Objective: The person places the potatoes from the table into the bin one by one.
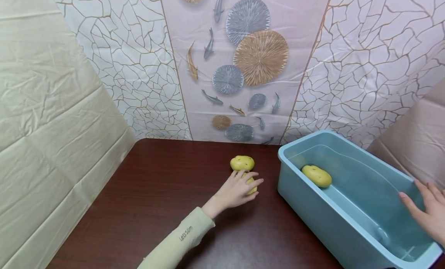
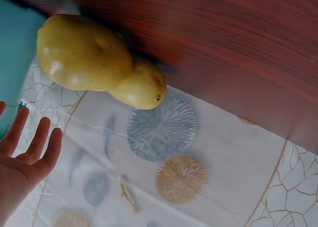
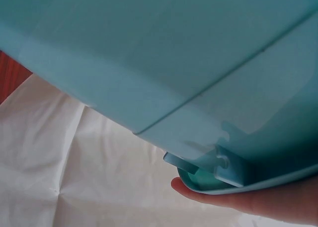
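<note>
Left hand (image 1: pixel 239 188): fingers (image 2: pixel 39 137) spread wide above the nearer potato, a visible gap between, nothing gripped!
Nearer potato (image 2: pixel 82 53): here's a plump, smooth yellow one, shallowly dimpled, shining, on the worktop (image 1: pixel 156 195) left of the bin.
Farther potato (image 1: pixel 242 162): right behind it, yellow too, looking smaller from the left wrist, a dark spot at its end.
Right hand (image 1: pixel 432 213): over at the bin's right rim, fingers extended, thumb over the inside.
Blue bin (image 1: pixel 302 199): deep, long, one yellow potato (image 1: pixel 316 176) lying inside against the left wall.
</note>
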Available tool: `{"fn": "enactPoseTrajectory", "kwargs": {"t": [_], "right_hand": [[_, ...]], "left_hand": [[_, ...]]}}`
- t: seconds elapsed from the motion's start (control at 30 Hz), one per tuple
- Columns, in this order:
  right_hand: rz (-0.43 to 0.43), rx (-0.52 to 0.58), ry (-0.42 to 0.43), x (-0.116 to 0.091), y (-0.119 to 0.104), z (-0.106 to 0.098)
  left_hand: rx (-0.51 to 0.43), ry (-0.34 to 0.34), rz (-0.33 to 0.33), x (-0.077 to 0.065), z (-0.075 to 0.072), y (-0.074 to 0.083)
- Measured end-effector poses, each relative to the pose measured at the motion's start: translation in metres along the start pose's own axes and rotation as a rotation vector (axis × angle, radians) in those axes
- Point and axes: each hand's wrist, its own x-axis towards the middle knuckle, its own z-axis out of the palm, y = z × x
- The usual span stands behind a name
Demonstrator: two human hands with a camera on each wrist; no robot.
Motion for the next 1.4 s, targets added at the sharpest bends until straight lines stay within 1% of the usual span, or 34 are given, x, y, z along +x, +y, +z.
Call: {"fn": "enactPoseTrajectory", "kwargs": {"t": [0.1,0.4,0.6,0.83,0.97,1.17,1.4], "right_hand": [[0.001,0.005,0.012,0.001,0.001,0.001],[-0.033,-0.016,0.015,-0.005,-0.009,-0.007],[-0.028,-0.025,0.011,-0.008,-0.011,-0.007],[-0.006,-0.022,0.018,-0.004,-0.006,-0.003],[-0.016,-0.017,0.028,-0.004,-0.005,-0.003],[-0.027,-0.020,0.025,-0.006,-0.010,-0.006],[-0.027,-0.029,0.014,-0.008,-0.011,-0.007]], "left_hand": [[-0.005,-0.015,-0.007,0.000,0.002,-0.003],[-0.027,-0.063,-0.018,-0.001,0.012,-0.009],[-0.034,-0.073,-0.021,0.000,0.018,-0.013],[-0.027,-0.083,-0.019,0.001,0.027,-0.015],[-0.014,-0.082,-0.017,0.001,0.032,-0.015],[0.009,-0.104,-0.033,0.000,0.034,-0.015],[0.002,-0.137,-0.054,-0.001,0.037,-0.017]]}}
